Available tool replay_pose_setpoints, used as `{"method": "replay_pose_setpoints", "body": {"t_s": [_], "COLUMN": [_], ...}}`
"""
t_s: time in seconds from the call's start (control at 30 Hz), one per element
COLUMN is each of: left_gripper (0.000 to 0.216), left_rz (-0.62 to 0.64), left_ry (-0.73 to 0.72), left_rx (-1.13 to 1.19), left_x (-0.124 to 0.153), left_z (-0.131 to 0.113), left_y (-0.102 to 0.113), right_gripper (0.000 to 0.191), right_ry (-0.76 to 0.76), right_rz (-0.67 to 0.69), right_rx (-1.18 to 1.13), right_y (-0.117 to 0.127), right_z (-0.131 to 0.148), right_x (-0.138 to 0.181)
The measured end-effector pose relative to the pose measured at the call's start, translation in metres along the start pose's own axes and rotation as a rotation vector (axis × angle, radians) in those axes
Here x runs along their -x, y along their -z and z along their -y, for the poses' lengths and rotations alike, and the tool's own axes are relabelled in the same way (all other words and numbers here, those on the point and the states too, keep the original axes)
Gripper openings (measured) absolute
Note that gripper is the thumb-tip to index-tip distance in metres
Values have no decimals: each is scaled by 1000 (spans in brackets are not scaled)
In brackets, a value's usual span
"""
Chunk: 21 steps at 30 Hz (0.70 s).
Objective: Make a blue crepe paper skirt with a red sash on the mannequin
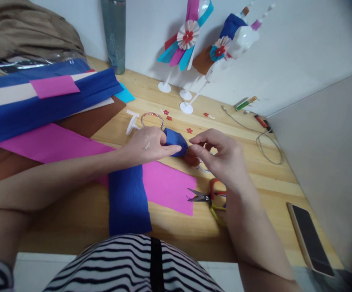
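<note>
My left hand point(147, 144) is closed around a gathered piece of blue crepe paper point(174, 138), its thumb lying along the near side. At the right end of that bundle, my right hand point(222, 154) pinches with thumb and forefinger; what sits between those fingertips is too small to make out. A bit of brown paper point(190, 159) shows just below the pinch. Under the hands lie a flat blue crepe strip point(129, 198) and a pink paper sheet point(168, 184). Open-bladed scissors point(206, 198) rest partly behind my right forearm.
Folded blue crepe paper point(93, 91) and brown sheets point(103, 117) are piled at left. Behind stand a bottle point(115, 36) and decorated balloon stands point(186, 107). Small red flowers point(189, 130), a cable point(259, 142) and a phone point(311, 239) lie on the wooden table point(263, 186).
</note>
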<state>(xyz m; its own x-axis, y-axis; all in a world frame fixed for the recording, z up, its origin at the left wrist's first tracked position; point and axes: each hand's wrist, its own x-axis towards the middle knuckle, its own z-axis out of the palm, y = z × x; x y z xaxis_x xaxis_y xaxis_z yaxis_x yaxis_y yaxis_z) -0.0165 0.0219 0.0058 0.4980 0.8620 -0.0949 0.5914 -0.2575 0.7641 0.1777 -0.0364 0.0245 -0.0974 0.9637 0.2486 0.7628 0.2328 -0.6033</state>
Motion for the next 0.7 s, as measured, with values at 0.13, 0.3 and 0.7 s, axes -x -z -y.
{"method": "replay_pose_setpoints", "body": {"t_s": [0.13, 0.3, 0.7], "left_gripper": [46, 35, 34], "left_rz": [-45, -4, 47], "left_ry": [-67, -82, -21], "left_rx": [-100, -70, 129], "left_x": [2, -1, -10], "left_z": [3, 9, 15], "left_y": [-1, -5, -3], "right_gripper": [10, 13, 20], "right_ry": [81, -63, -180], "right_rz": [25, -86, 489], "right_rx": [-64, 81, 130], "right_y": [-8, 9, 37], "right_z": [15, -21, -76], "right_x": [5, -8, -13]}}
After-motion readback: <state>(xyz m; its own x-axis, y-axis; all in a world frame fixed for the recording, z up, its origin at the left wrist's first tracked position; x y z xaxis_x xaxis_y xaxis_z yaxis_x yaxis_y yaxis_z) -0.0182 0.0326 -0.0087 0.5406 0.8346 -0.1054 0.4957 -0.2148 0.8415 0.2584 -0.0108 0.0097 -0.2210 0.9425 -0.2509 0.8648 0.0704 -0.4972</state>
